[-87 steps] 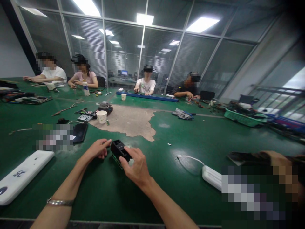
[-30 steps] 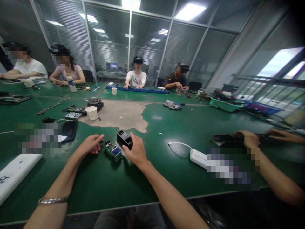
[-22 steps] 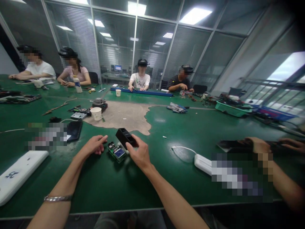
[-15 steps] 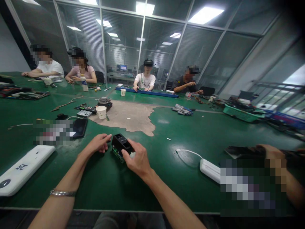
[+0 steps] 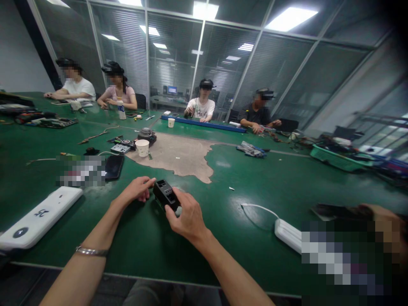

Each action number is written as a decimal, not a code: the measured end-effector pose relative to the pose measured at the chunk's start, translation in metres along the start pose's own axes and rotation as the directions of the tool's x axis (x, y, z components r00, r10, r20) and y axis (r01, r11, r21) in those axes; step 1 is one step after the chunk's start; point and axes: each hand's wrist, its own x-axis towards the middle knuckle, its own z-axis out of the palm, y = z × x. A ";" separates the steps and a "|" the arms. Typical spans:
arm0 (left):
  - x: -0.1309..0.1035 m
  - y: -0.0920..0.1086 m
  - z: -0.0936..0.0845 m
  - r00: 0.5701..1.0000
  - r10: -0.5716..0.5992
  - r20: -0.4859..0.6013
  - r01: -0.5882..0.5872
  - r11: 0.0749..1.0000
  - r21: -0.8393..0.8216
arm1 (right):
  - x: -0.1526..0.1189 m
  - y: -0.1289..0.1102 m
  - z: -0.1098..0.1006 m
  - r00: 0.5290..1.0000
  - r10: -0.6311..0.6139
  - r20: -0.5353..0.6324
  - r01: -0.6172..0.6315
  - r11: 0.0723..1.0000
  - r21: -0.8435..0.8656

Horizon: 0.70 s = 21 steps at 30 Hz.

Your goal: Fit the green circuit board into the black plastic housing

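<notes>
A small black box-shaped part (image 5: 165,194) is held just above the green table (image 5: 140,246), with dark slots on its upper face. My right hand (image 5: 187,212) grips its right end between thumb and fingers. At its upper left corner is my left hand (image 5: 140,188), index finger stretched toward the part and the other fingers curled; whether the fingertip touches it cannot be made out. A silver bracelet (image 5: 92,251) is on my left wrist.
Left lie a white power bank (image 5: 41,216) and a black phone (image 5: 114,167). A paper cup (image 5: 142,148) stands beyond my hands. At right are a white device (image 5: 287,233) with a cable and another person's hand (image 5: 387,221). Several people sit across the table.
The view has shifted, moving the scene rightward. The black part has turned in my right hand, so the green circuit board beneath it is now mostly hidden.
</notes>
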 end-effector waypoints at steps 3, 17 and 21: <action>0.000 0.001 0.000 0.998 0.061 -0.035 -0.059 0.997 0.057 | 0.000 0.000 0.001 1.000 -0.017 0.020 0.018 1.000 -0.022; -0.003 0.008 0.004 0.995 0.013 0.101 -0.009 0.999 -0.047 | -0.008 -0.001 0.011 0.989 0.020 0.144 -0.010 0.998 -0.068; 0.002 0.006 0.008 0.997 -0.025 0.076 0.029 0.998 -0.061 | -0.004 -0.001 0.020 0.991 0.053 0.125 -0.039 0.993 -0.115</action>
